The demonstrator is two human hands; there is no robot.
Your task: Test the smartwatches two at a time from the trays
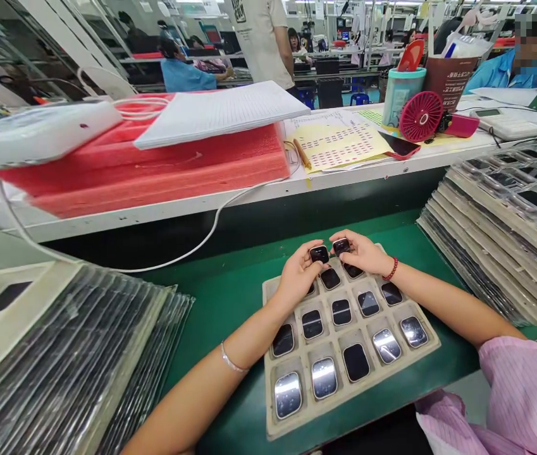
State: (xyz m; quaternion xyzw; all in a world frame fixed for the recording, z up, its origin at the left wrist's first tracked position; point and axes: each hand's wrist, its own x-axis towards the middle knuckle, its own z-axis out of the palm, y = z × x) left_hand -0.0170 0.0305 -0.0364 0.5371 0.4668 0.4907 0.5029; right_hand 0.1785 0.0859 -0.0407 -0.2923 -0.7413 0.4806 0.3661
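My left hand (298, 276) pinches a smartwatch body (319, 254) with a dark, lit screen. Close beside it, my right hand (362, 254) grips a second watch body (341, 246), its screen also showing small light marks. Both are held over the far edge of a beige compartment tray (318, 420). Several more square watch bodies with rounded corners sit in the tray's pockets, such as one dark unit (356, 362) in the near row. My hands and wrists hide part of the far rows.
Stacked trays stand at left (83, 354) and right (496, 246) on the green mat (221, 328). A shelf behind holds red foam (211, 158), papers (221, 114), a pink fan (420, 117) and a phone (400, 145). A white cable (192, 248) hangs in front. Other people work beyond.
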